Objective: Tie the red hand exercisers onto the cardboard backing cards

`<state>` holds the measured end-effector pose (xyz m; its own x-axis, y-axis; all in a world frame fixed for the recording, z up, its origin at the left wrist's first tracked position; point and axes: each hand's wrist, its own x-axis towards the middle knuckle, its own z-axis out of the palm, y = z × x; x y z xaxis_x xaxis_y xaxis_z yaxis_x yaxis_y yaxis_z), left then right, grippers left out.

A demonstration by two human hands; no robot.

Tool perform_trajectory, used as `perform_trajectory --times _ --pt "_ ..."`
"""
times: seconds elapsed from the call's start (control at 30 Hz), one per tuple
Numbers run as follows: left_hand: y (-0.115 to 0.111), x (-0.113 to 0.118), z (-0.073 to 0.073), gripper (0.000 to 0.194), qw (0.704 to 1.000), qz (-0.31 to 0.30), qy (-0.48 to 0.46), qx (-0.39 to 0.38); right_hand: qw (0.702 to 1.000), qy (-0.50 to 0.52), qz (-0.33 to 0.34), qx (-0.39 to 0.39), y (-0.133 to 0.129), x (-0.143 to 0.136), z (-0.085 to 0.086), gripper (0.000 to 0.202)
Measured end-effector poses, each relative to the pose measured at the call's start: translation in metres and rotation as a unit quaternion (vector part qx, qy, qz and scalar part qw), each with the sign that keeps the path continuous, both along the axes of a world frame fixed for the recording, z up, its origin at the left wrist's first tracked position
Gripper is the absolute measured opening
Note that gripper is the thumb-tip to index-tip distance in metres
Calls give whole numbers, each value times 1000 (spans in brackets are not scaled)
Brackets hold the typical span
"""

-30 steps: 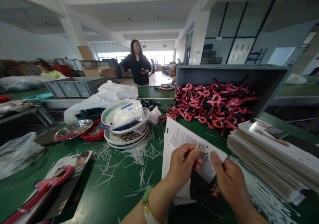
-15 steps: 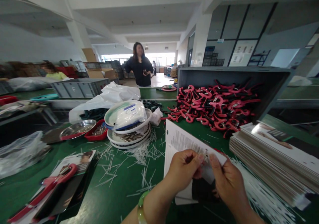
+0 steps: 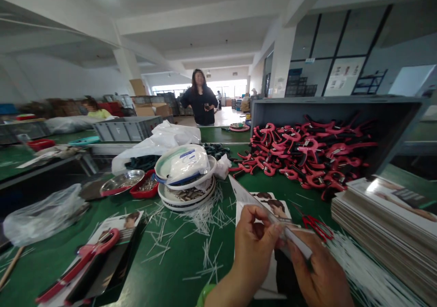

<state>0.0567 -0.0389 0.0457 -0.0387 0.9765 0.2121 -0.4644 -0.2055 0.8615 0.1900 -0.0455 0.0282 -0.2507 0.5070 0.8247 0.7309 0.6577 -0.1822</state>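
Observation:
A folded printed card (image 3: 244, 189) is tipped nearly edge-on in front of me. My left hand (image 3: 251, 248) is closed, thumb and fingers pinching at the card's edge. On its right end my right hand (image 3: 317, 266) grips the same card, thumb on the near side. Anything small between the fingertips is too blurred to make out. Beneath, another printed panel (image 3: 280, 207) shows a picture of people. Red-handled scissors (image 3: 317, 227) lie just beyond my right hand, beside a pile of white plastic ties (image 3: 365, 266).
A grey crate (image 3: 403, 129) lies on its side, spilling red-and-black clamp-like tools (image 3: 303, 152). Stacked cards (image 3: 378, 234) stand at right. One such tool (image 3: 88, 261) lies on a card at left. Stacked plates (image 3: 164, 193), a red tray (image 3: 145, 188) and loose ties (image 3: 160, 243) occupy the middle. A person (image 3: 201, 100) stands beyond.
The card has turned from showing its printed face to nearly edge-on. More of the picture panel and the scissors now show. My view has shifted slightly left and up.

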Motion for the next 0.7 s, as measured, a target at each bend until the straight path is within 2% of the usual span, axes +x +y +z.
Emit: perform_trajectory --times 0.07,0.13,0.23,0.33,0.4,0.47,0.6,0.7 --pt "-4 -5 0 31 997 13 51 51 999 -39 9 30 0 1 -2 23" --pt "-8 -15 3 31 983 18 162 89 995 -80 21 63 -1 3 -3 23" --pt "-13 -33 15 27 933 7 349 89 988 -132 34 75 -2 3 -4 25" --pt "-13 -49 24 21 894 -21 442 63 984 -152 39 83 -2 -1 -5 30" --pt "-12 -55 23 19 885 -21 463 47 984 -146 41 98 -1 -5 -7 30" --pt "-10 -59 14 16 889 7 457 34 984 -139 42 100 1 -7 -12 27" --pt "-2 -59 -14 14 918 96 385 6 986 -147 51 64 7 -10 -27 24" --pt "4 -60 -34 19 923 126 363 -24 988 -139 64 13 8 -12 -33 22"
